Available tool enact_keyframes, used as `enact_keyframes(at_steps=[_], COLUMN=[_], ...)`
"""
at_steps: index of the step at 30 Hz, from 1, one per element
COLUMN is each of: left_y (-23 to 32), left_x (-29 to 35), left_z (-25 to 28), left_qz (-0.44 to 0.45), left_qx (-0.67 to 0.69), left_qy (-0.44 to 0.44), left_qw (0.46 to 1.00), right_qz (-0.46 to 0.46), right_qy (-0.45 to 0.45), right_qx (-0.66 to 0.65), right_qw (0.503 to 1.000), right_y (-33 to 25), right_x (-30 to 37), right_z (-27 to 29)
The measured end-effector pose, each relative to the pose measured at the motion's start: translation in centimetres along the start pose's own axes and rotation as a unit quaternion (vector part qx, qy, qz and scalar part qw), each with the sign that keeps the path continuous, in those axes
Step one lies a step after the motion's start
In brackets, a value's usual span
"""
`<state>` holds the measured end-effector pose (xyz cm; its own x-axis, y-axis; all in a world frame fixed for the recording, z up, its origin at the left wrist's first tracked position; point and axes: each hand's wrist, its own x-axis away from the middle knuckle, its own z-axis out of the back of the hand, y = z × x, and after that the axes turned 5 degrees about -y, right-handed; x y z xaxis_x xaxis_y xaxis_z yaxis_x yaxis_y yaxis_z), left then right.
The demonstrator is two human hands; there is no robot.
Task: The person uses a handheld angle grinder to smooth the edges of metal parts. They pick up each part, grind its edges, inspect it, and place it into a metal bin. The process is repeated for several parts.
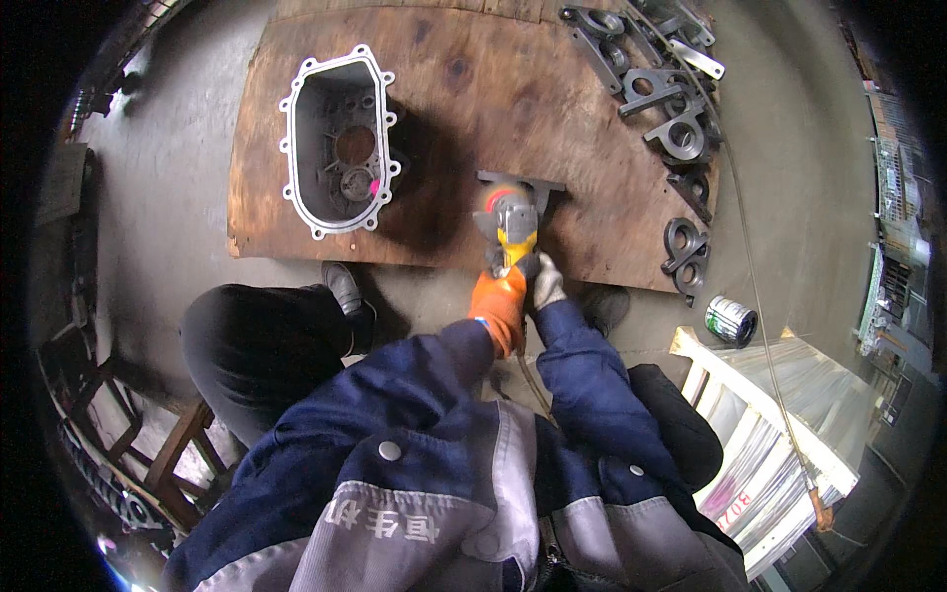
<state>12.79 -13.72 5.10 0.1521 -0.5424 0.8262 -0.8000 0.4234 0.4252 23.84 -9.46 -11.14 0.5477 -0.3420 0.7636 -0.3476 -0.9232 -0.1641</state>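
Note:
In an orange glove, my left hand [500, 299] is wrapped round the rear body of a yellow and grey angle grinder [515, 240]. My right hand [548, 282], in a pale grey glove, closes on the same tool from the right side. The grinder's head, with a blurred reddish disc [503, 196], lies over a dark metal bracket [548, 186] near the board's front edge. Much of the bracket is hidden beneath the tool; its straight flange shows behind the disc. Whether the disc touches the metal I cannot tell.
An open grey metal housing [305, 158] stands left on the wooden board [434, 59]. Several dark brackets [681, 138] lie along its right side, with a hose [738, 187] running past. A can [731, 322] and a white wooden crate [779, 424] sit at right.

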Motion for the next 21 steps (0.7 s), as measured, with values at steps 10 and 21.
enact_keyframes(at_steps=[10,21], left_y=[2.0,1.0], left_x=[2.0,-3.5], left_z=[-0.7,0.6], left_qz=[-0.007,0.035], left_qx=[-0.037,0.078], left_qy=[0.034,-0.011], left_qw=[0.999,0.996], right_qz=[-0.006,0.004], right_qy=[-0.077,-0.075], right_qx=[-0.042,-0.069], right_qw=[0.996,0.995], right_y=[0.0,-0.9], right_x=[-2.1,-4.8], right_z=[4.1,-3.3])
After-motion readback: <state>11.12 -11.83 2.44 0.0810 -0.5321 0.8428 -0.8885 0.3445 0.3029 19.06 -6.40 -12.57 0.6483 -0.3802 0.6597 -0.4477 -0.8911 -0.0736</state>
